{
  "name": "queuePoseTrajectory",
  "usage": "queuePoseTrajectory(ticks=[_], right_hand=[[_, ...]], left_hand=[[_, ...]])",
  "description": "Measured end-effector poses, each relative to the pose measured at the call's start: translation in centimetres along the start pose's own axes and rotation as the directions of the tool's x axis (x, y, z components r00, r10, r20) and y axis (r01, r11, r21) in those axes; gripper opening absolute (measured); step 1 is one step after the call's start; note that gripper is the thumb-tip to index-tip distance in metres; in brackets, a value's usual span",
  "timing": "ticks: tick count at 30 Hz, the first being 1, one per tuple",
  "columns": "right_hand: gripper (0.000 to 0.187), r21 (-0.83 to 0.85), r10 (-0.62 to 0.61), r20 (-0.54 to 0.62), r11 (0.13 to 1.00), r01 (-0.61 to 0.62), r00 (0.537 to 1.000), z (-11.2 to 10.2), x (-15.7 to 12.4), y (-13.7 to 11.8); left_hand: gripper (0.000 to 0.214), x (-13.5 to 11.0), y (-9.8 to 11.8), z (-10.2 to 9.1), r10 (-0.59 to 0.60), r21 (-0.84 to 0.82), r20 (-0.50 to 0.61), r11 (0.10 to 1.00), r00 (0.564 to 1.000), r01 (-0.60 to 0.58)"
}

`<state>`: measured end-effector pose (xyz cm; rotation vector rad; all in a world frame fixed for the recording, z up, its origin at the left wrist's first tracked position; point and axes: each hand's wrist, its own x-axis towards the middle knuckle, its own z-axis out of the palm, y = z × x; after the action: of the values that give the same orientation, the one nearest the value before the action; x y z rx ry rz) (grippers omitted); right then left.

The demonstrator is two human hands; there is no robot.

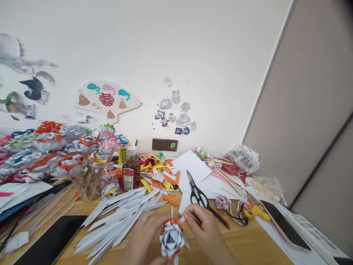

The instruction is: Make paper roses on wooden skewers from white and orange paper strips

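A folded paper flower (172,241) in white and orange is held near the table's front edge, its pointed white center facing me. My left hand (145,233) curls around its left side, with the thumb below and the fingers above. White paper tips stick out from the flower's rim. On the flower's right, my right hand (202,228) pinches a thin tan stick (193,217) between thumb and index finger. A small white paper tip shows beside those fingertips. How the stick meets the flower is hidden.
White paper strips (124,217) fan out at left, near a black phone (52,241). Behind lie black-handled scissors (197,193), a red-labelled bottle (131,171) and orange and yellow paper pieces. A yellow glue gun (256,211) sits right; finished flowers (68,162) crowd the back left.
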<state>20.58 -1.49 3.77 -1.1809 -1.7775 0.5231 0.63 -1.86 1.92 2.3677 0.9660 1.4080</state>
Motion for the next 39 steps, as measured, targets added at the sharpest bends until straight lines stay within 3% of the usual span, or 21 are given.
queuePoseTrajectory(ticks=[4,11,14,18,21,24,28,30,35,39], right_hand=[[0.026,0.046,-0.019,-0.072,0.999,0.022,0.997,0.5,-0.1,0.1],[0.028,-0.044,-0.101,-0.179,0.995,0.094,0.979,1.0,-0.1,0.1],[0.027,-0.076,-0.139,-0.204,0.989,0.126,0.969,0.9,-0.3,0.1],[0.029,-0.131,-0.165,-0.212,0.982,0.139,0.963,1.1,-0.6,0.2],[0.033,-0.164,-0.167,-0.225,0.978,0.132,0.960,1.5,-0.8,0.2],[0.033,-0.182,-0.159,-0.209,0.976,0.122,0.965,1.7,-0.9,0.0],[0.027,-0.205,-0.186,-0.240,0.969,0.138,0.953,1.1,-1.0,-0.4],[0.023,-0.240,-0.246,-0.229,0.952,0.190,0.942,0.8,-0.9,-0.5],[0.018,-0.306,-0.454,-0.122,0.863,0.402,0.883,0.7,-0.4,-0.4],[0.019,-0.260,-0.521,-0.086,0.834,0.486,0.849,0.7,-0.2,-0.6]], left_hand=[[0.045,0.2,-0.2,-0.3,-0.041,-0.078,-0.042,0.996,0.998,0.038],[0.054,-0.2,-0.9,0.3,-0.192,-0.342,0.152,0.910,0.970,0.234],[0.060,-0.2,-1.3,1.0,-0.304,-0.532,0.217,0.759,0.927,0.374],[0.080,-0.2,-1.3,1.8,-0.388,-0.685,0.432,0.446,0.814,0.576],[0.100,-0.4,-1.3,2.2,-0.388,-0.724,0.487,0.321,0.782,0.610],[0.091,-0.8,-1.5,2.5,-0.419,-0.714,0.455,0.355,0.786,0.603],[0.066,-0.9,-1.5,2.4,-0.441,-0.671,0.307,0.528,0.843,0.521],[0.060,-0.9,-1.2,2.2,-0.426,-0.638,0.276,0.589,0.862,0.496],[0.060,-0.6,-0.8,1.5,-0.418,-0.502,0.291,0.699,0.860,0.510],[0.061,-0.7,-1.0,1.3,-0.362,-0.410,0.222,0.808,0.905,0.424]])
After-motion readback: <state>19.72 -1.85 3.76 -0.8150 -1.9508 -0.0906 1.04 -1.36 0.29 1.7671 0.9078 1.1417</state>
